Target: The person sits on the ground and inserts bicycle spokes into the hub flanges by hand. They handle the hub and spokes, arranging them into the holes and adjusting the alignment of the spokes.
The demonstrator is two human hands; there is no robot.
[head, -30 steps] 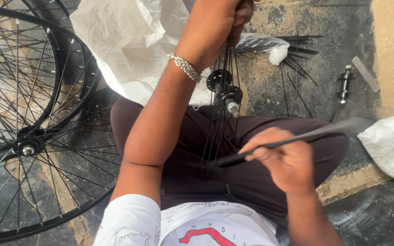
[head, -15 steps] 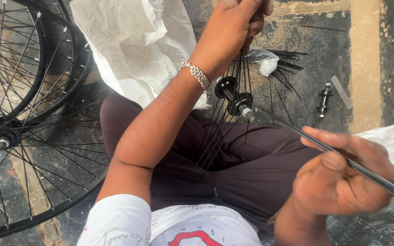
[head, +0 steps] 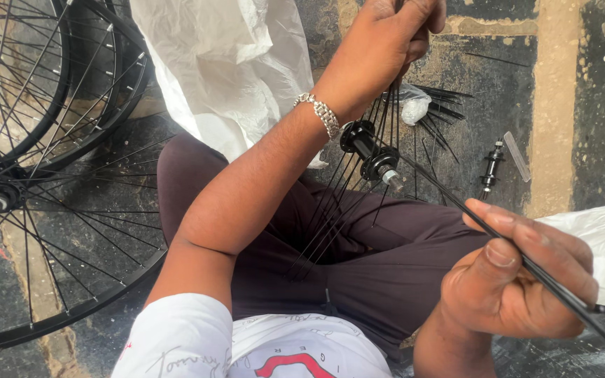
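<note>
- Head view, looking down at a seated person's lap, dark trousers and white shirt.
- Left hand point(head: 393, 35) is raised near the top edge, closed around the gathered ends of a bundle of thin black spokes point(head: 348, 203), which hang down across the lap.
- A black wheel hub point(head: 369, 150) sits on those spokes just below the left wrist, which wears a metal bracelet point(head: 320, 112).
- Right hand point(head: 519, 280) is low at the right, fingers pinched on a single spoke point(head: 456, 203) that slants up to the hub's near end.
- Since a second ago, this hand has moved out to the right and nearer the camera, drawing the single spoke longer from the hub; it reads as a spoke being threaded through the flange.
- On the floor: loose spokes point(head: 442, 112) beyond the hub, a spare axle point(head: 490, 168), white plastic sheeting point(head: 232, 63), and built wheels point(head: 43, 175) at the left.
</note>
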